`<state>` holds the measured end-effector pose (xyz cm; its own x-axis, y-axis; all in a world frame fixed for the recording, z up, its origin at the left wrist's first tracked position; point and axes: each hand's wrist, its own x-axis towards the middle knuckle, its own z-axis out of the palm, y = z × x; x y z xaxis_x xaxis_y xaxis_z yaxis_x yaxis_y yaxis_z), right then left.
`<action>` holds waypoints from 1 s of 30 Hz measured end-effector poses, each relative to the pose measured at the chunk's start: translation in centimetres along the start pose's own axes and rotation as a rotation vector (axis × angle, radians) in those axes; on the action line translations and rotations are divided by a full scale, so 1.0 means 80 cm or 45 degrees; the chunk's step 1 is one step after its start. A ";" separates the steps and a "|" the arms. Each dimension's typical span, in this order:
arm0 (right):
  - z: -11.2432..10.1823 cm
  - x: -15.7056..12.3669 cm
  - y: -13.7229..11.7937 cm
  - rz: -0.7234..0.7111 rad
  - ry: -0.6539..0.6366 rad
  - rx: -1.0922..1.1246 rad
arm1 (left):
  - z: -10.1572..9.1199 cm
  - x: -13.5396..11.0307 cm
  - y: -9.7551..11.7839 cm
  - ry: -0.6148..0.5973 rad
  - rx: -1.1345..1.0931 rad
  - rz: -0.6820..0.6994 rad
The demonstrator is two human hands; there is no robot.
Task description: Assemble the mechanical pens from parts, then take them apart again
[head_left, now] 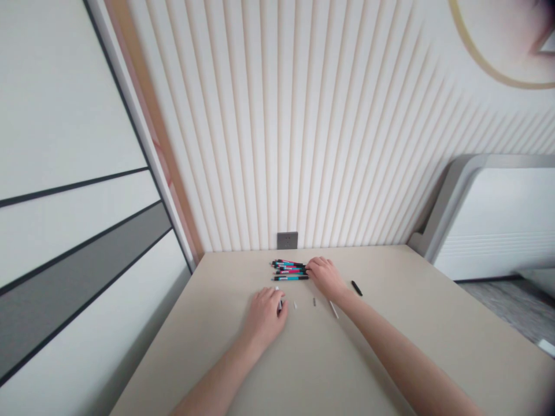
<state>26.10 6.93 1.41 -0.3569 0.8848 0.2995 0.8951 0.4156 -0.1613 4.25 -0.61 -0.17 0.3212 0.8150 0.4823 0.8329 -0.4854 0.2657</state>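
Note:
Several pens with blue or red barrels and black ends lie side by side near the back of the table. My right hand is closed at their right ends, its fingertips on a black pen end; which pen it grips is partly hidden. Nearer to me, my left hand rests on the table, thumb and fingers curled round a small white and black piece that is mostly covered. Just right of that hand lies a small white bit, then a small grey piece.
A thin white stick lies under the right forearm, and a short black piece sits to its right. The beige table meets a ribbed wall with a dark socket. A cabinet stands left, a pale headboard right.

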 end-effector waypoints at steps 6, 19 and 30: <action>-0.014 -0.056 -0.010 -0.087 0.119 0.391 | -0.012 0.004 0.004 0.269 -0.063 0.012; -0.007 -0.089 -0.016 0.193 0.097 1.036 | -0.009 0.007 -0.004 0.206 -0.220 0.147; -0.005 -0.094 -0.015 0.244 0.109 0.802 | -0.012 0.003 0.005 0.122 -0.171 0.163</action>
<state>27.81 -0.29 -0.24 -0.1612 0.9462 0.2807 0.6039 0.3195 -0.7302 4.21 -0.87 0.84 0.3706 0.7132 0.5950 0.7185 -0.6261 0.3029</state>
